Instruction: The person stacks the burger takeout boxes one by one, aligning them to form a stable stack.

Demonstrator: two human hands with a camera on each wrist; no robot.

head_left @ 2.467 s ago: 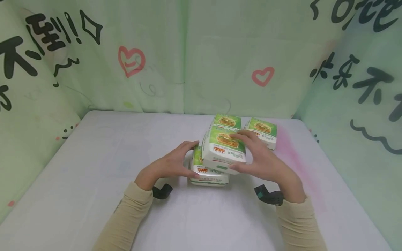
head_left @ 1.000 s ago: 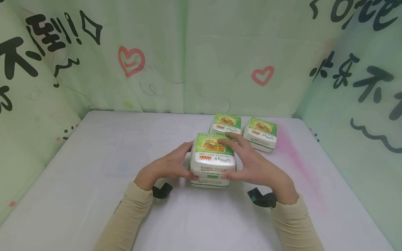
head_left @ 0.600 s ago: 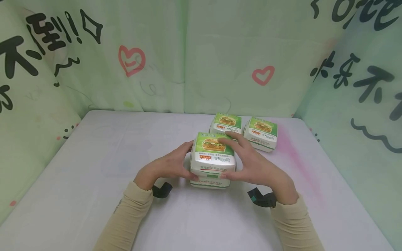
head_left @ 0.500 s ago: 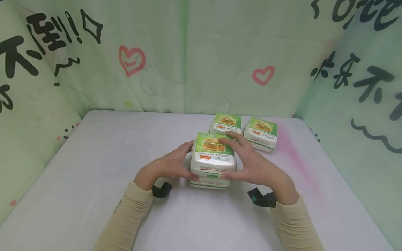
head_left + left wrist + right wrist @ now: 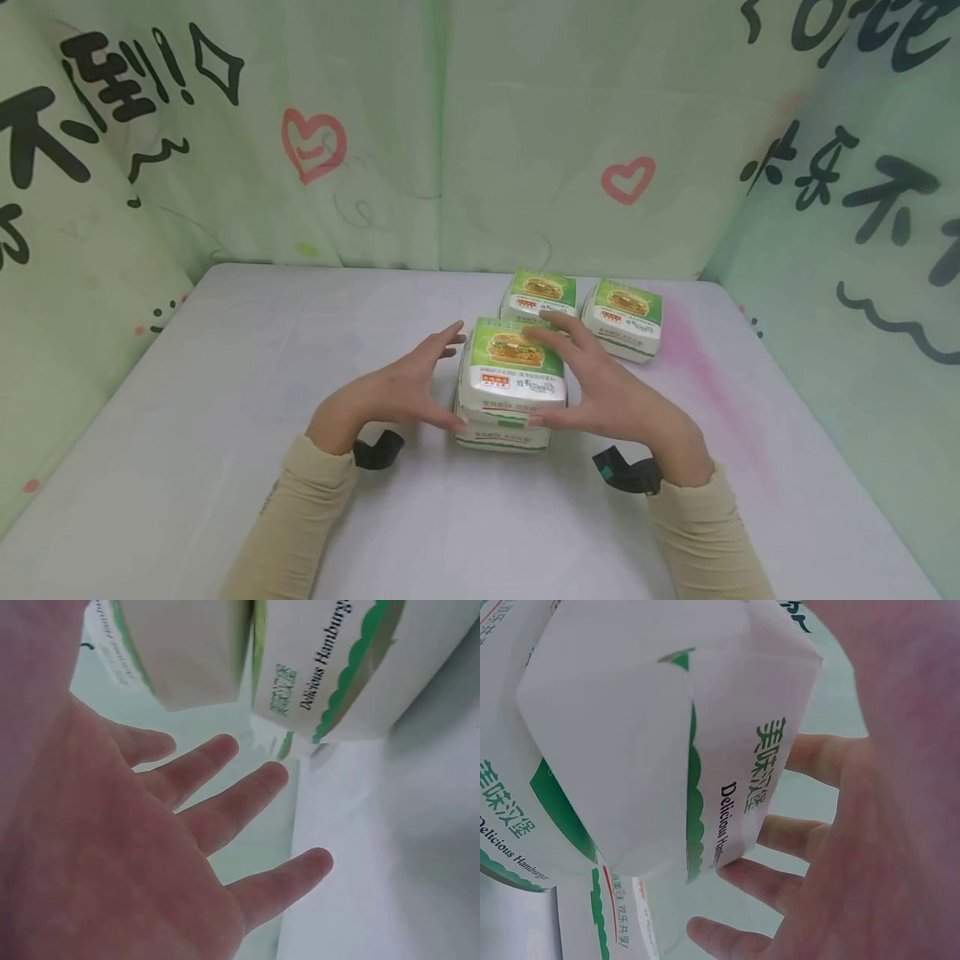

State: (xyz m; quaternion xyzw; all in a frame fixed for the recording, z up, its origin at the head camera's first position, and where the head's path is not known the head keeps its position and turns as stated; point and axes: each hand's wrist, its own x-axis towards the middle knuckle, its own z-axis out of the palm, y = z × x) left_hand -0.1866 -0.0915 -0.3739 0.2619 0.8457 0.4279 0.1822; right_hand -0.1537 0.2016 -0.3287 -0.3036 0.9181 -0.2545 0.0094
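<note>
2 burger boxes sit stacked near the middle of the worktop. The top box is white card with a green lid bearing a burger picture and a small red label, closed, upright, resting squarely on the bottom box. Only the bottom box's white front with green scalloped trim shows beneath it.

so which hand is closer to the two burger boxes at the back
Right. The right hand has fingertips reaching just short of the back boxes; the left hand sits on the far side of the stacked box.
</note>
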